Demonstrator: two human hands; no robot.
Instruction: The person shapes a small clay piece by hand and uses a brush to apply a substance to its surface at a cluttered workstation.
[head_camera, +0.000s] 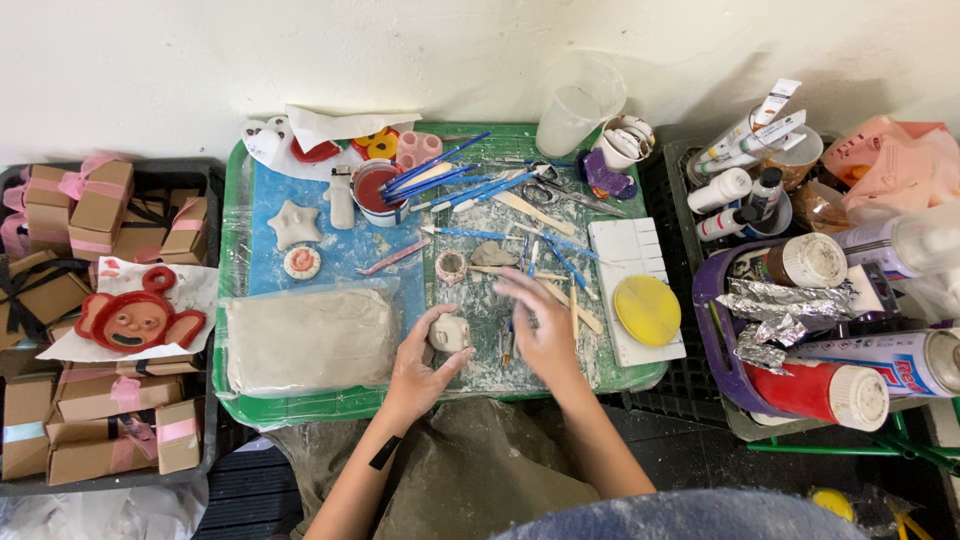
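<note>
My left hand (420, 365) grips a small pale clay piece (451, 332) at the front of the green tray (232, 250). My right hand (540, 325) hovers blurred just to the right of it, fingers spread, above several wooden and blue modelling tools (570, 290). A big wrapped slab of grey clay (310, 338) lies left of my left hand. A small clay ring (451, 265) and a grey clay lump (494, 255) sit further back.
A clay star (295, 223), red paint cup (378, 190), white palette (625, 255) with yellow lid (647, 310) share the tray. Brown gift boxes (90, 215) and a red clay face (135, 320) are left. Paint tubes, foil and spray cans (830, 385) crowd the right.
</note>
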